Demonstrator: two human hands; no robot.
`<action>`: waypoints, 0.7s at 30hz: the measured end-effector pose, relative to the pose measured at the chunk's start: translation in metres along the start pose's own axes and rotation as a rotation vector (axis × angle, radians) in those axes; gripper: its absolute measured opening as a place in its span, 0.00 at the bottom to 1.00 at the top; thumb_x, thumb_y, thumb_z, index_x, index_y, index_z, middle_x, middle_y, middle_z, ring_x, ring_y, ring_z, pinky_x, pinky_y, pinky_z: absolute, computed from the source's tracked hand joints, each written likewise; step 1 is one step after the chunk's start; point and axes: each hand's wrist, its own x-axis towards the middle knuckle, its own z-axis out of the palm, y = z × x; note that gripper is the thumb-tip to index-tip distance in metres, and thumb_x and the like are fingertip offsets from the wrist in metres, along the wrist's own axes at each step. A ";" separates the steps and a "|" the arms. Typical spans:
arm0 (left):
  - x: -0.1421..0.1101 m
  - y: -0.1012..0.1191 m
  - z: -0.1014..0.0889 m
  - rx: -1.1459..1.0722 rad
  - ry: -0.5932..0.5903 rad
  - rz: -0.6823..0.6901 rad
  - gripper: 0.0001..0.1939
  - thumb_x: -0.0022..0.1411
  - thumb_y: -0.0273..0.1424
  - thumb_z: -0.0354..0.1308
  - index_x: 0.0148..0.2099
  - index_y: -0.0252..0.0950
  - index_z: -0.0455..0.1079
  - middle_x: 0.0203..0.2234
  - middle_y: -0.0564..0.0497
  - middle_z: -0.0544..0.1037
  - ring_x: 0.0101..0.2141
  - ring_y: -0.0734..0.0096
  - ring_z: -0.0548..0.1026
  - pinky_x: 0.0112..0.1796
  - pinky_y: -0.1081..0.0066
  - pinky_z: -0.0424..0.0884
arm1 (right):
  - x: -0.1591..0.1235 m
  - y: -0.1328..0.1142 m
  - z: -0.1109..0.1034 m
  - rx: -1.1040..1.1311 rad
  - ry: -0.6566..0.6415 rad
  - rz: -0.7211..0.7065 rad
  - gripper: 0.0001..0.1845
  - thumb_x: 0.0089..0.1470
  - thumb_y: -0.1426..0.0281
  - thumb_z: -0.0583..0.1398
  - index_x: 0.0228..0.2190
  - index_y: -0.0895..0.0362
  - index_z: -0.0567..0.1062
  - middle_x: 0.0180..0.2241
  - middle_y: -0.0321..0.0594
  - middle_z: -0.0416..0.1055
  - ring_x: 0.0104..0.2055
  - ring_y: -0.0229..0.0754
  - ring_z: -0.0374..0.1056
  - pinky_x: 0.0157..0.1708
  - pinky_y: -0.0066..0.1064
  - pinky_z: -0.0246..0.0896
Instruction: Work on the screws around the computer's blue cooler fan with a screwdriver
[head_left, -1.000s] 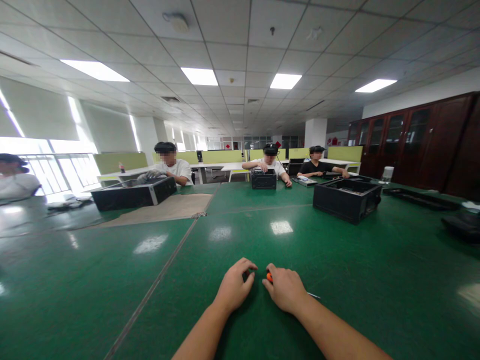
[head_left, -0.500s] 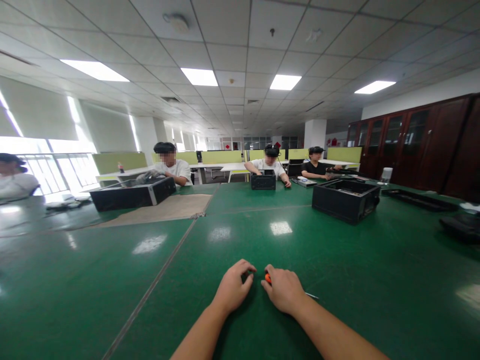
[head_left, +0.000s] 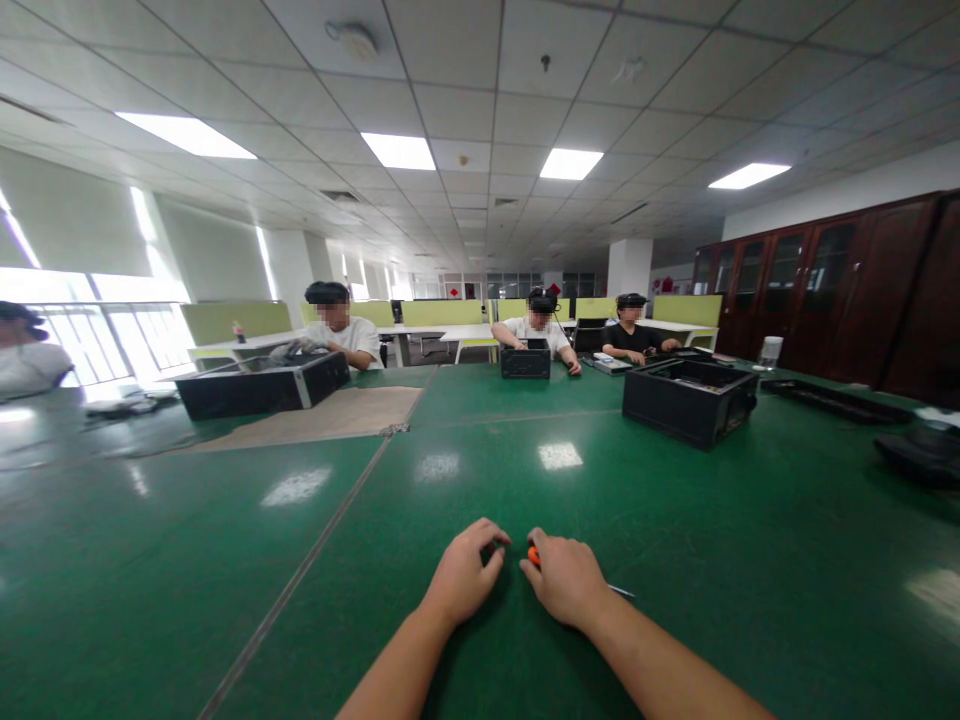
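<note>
Both my hands rest close together on the green table (head_left: 675,520) near its front edge. My right hand (head_left: 564,578) is closed over a tool with an orange handle (head_left: 533,555); a thin metal shaft (head_left: 621,592) sticks out to the right from under it, like a screwdriver. My left hand (head_left: 465,576) lies beside it with fingers curled, its fingertips near a small dark thing that I cannot make out.
An open black computer case (head_left: 688,400) stands at the right middle, another long one (head_left: 262,384) at the left back. Three people sit at the far side, one with a small black box (head_left: 525,360). Dark flat parts (head_left: 919,452) lie at the right edge.
My hands stay in place on the table. The view has shifted a little; the people at the far side have moved their arms.
</note>
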 end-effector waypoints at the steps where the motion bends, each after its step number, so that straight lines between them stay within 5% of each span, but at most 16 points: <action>1: 0.000 0.000 0.000 0.001 0.002 0.000 0.10 0.58 0.24 0.52 0.38 0.39 0.73 0.35 0.50 0.75 0.37 0.67 0.73 0.42 0.68 0.68 | 0.000 0.000 0.000 -0.001 0.000 0.001 0.17 0.61 0.60 0.54 0.48 0.54 0.70 0.40 0.47 0.79 0.43 0.53 0.75 0.40 0.39 0.64; 21: -0.002 -0.002 0.000 0.019 0.003 0.003 0.10 0.58 0.22 0.52 0.38 0.38 0.72 0.35 0.51 0.75 0.37 0.68 0.73 0.42 0.68 0.68 | 0.000 0.000 0.003 -0.005 0.019 -0.008 0.16 0.60 0.61 0.54 0.47 0.54 0.71 0.39 0.46 0.79 0.42 0.54 0.75 0.39 0.39 0.64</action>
